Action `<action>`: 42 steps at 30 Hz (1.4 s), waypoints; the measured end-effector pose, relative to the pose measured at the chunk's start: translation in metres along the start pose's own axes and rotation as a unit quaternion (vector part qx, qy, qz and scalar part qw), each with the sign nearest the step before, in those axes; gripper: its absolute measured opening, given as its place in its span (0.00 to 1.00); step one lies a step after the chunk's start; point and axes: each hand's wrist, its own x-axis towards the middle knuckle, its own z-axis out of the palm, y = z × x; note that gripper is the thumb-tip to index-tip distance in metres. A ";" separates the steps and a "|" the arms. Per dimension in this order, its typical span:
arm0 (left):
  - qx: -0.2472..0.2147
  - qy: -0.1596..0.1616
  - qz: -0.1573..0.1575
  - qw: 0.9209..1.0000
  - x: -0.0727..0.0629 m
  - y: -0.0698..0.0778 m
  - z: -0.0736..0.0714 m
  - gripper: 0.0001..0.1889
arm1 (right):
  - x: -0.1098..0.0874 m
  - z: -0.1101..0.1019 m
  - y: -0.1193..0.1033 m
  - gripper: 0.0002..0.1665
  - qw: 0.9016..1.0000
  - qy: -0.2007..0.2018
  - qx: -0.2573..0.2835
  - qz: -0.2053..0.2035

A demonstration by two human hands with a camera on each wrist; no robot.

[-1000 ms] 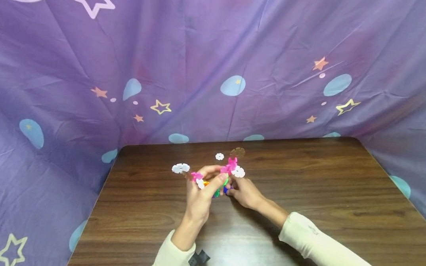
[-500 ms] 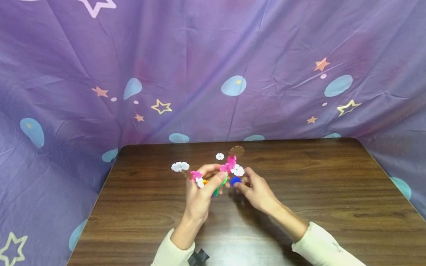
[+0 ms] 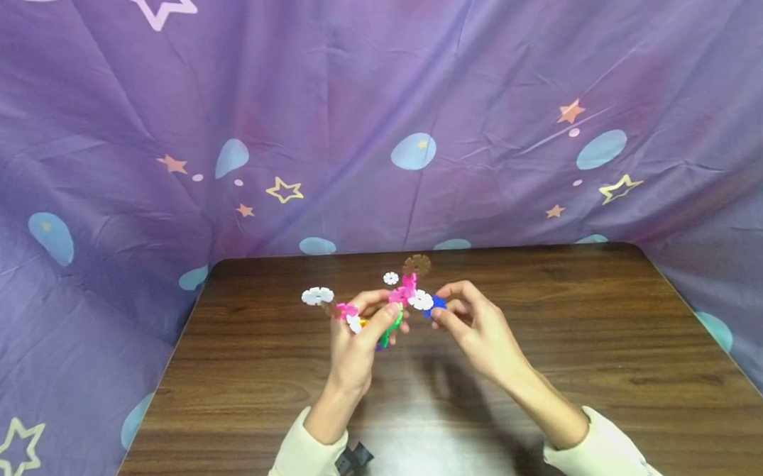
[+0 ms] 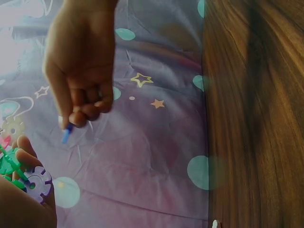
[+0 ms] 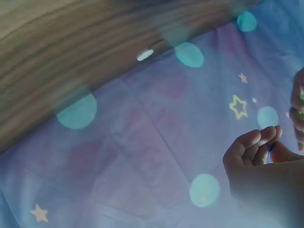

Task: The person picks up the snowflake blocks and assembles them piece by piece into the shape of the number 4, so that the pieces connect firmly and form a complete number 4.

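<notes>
My left hand (image 3: 354, 349) holds a cluster of interlocked snowflake building discs. Its green discs (image 3: 390, 330) sit under the thumb, and a purple disc (image 4: 39, 184) shows by the palm in the left wrist view. Pink discs (image 3: 404, 291), a brown disc (image 3: 417, 265) and a white disc (image 3: 420, 300) stick out on the right. Another white disc (image 3: 317, 296) juts out on the left. My right hand (image 3: 481, 326) pinches a blue disc (image 3: 436, 306) between thumb and forefinger, right at the edge of the right-hand white disc. In the right wrist view, fingers mostly hide the blue disc.
A single small white disc (image 3: 391, 278) lies on the wooden table (image 3: 584, 343) beyond the hands. A purple curtain (image 3: 349, 90) with stars hangs along the table's back and sides. A black strap-like piece (image 3: 355, 459) sits at the left cuff.
My right hand has drawn away from beneath the cluster with the blue disc, moving right and up to the white disc's edge. The left hand stays nearly still, holding the cluster.
</notes>
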 end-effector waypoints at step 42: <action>-0.022 -0.050 0.001 0.999 0.000 0.000 -0.004 0.10 | -0.018 0.002 -0.023 0.13 0.967 0.126 -0.050 -0.214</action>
